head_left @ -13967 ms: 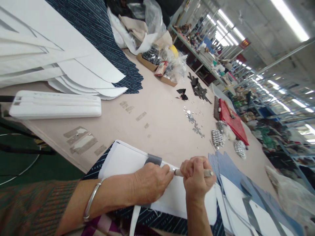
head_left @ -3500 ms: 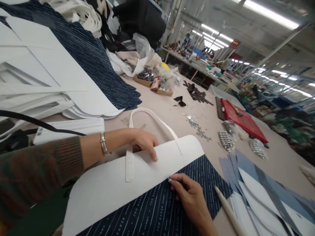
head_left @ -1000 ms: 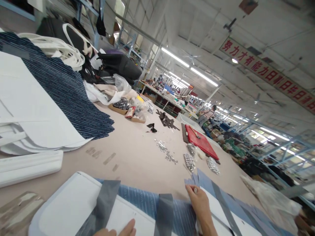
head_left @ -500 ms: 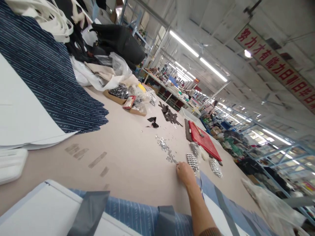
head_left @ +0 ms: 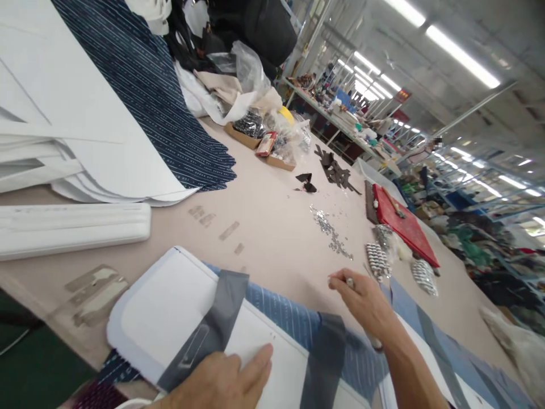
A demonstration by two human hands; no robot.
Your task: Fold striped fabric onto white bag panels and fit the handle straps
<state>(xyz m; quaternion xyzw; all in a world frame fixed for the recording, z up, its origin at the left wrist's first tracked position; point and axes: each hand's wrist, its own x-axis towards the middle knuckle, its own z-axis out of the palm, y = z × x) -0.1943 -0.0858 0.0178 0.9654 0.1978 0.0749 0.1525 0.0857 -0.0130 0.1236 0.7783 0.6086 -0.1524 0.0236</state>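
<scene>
Above the tabletop [head_left: 272, 227], the right hand [head_left: 361, 298], gripping a stick [head_left: 349, 282], has returned from the metal bits [head_left: 326, 223]; its fingers pinch, perhaps on a fetched bit too small to see. The left hand [head_left: 225, 378], fingers slightly spread, lies on the white panel [head_left: 170, 304] in front.

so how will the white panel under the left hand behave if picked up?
The white panel probably holds its shape: it lies flat with crisp edges under the left hand. It's likely light for its size, since it looks thin. The blue patterned fabric along its far edge looks like cloth, so may flop.
</scene>
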